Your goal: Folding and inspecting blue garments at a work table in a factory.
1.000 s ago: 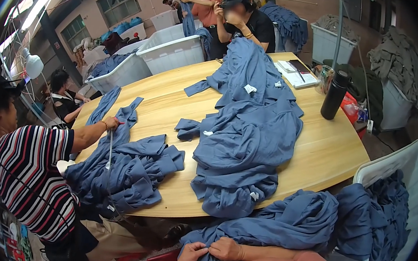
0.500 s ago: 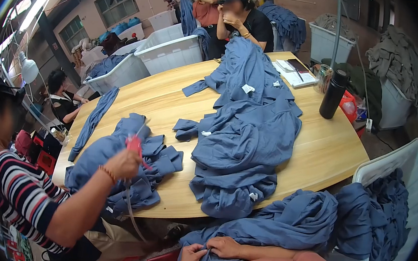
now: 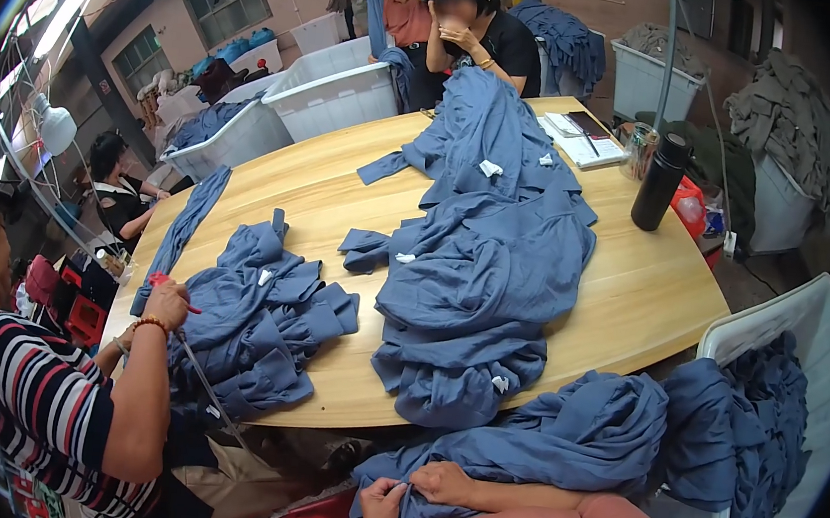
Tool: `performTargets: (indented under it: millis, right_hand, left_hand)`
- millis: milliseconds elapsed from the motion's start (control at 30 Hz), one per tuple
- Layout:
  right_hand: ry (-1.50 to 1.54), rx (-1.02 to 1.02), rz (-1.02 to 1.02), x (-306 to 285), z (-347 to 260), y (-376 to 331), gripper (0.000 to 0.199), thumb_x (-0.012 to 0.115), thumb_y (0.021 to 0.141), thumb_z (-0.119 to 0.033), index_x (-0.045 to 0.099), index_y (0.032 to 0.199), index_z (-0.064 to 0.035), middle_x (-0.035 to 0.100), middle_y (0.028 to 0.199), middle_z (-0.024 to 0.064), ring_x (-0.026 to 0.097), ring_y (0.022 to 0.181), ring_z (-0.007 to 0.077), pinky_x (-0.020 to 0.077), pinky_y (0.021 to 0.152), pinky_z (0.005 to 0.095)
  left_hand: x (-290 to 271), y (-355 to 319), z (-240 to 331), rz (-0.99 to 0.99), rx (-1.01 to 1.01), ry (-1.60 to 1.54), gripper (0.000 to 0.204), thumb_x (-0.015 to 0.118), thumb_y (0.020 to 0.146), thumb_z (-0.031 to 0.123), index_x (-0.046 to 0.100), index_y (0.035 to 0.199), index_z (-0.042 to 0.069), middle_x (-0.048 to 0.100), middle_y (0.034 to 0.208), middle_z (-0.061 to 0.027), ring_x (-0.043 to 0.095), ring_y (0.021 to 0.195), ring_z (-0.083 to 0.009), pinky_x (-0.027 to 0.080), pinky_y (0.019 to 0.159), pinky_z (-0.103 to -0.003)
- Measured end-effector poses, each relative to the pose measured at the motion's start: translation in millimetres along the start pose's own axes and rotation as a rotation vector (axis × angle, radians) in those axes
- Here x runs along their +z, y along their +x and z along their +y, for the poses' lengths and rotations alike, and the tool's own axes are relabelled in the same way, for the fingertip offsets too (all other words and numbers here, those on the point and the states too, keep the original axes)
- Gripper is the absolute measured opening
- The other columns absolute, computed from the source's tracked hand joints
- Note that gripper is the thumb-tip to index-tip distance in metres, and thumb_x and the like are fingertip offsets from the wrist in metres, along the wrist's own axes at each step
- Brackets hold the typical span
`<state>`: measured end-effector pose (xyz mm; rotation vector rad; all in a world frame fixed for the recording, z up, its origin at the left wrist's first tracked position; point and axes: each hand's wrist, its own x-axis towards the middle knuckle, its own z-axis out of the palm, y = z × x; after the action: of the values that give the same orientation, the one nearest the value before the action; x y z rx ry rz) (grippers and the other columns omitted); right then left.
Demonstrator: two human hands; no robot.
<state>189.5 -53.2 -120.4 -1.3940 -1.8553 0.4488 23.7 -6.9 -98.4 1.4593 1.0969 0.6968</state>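
A blue garment (image 3: 559, 423) is gathered across my lap, against the near side of the table. My left hand (image 3: 379, 504) pinches a bit of its cloth at the garment's left end. Right beside it, my right hand (image 3: 443, 484) is closed on the same cloth, its fingertips almost meeting the left ones. The small fold between them is mostly hidden by my fingers. A long heap of blue garments (image 3: 483, 276) with small white labels lies on the table in front of me.
The wooden table (image 3: 630, 310) carries another blue pile (image 3: 260, 314) at left, a black bottle (image 3: 661, 183) and a notebook (image 3: 586, 144). A white bin (image 3: 779, 319) of blue garments stands at my right. At left, a co-worker in stripes holds a red-handled tool (image 3: 161, 282) with a hose.
The striped co-worker's hand and red-handled tool have moved left, uncovering more of the left pile. My hands stay pinched on the garment with hardly any shift.
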Motion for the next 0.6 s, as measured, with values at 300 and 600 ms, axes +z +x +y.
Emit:
performTargets:
  millis: [300, 600]
  right_hand:
    - [0.027, 0.080, 0.103, 5, -3, 1, 0.011, 0.057, 0.071, -0.015, 0.050, 0.066, -0.0082, 0.055, 0.064, 0.0118, 0.058, 0.061, 0.0312, 0.0456, 0.052, 0.0430]
    - [-0.038, 0.043, 0.270, -16, 1, 17, 0.008, 0.060, 0.069, -0.009, 0.053, 0.069, -0.0076, 0.055, 0.065, 0.0089, 0.057, 0.061, 0.0268, 0.0455, 0.053, 0.0374]
  left_hand:
    - [20, -16, 7, 0.259, 0.358, 0.545, 0.012, 0.066, 0.075, 0.009, 0.056, 0.069, 0.004, 0.057, 0.066, -0.0126, 0.055, 0.064, -0.0333, 0.041, 0.059, -0.043]
    - [-14, 14, 39, 0.022, 0.425, 0.737, 0.012, 0.070, 0.068, 0.011, 0.060, 0.071, 0.005, 0.059, 0.070, -0.0101, 0.056, 0.071, -0.0286, 0.040, 0.065, -0.038]
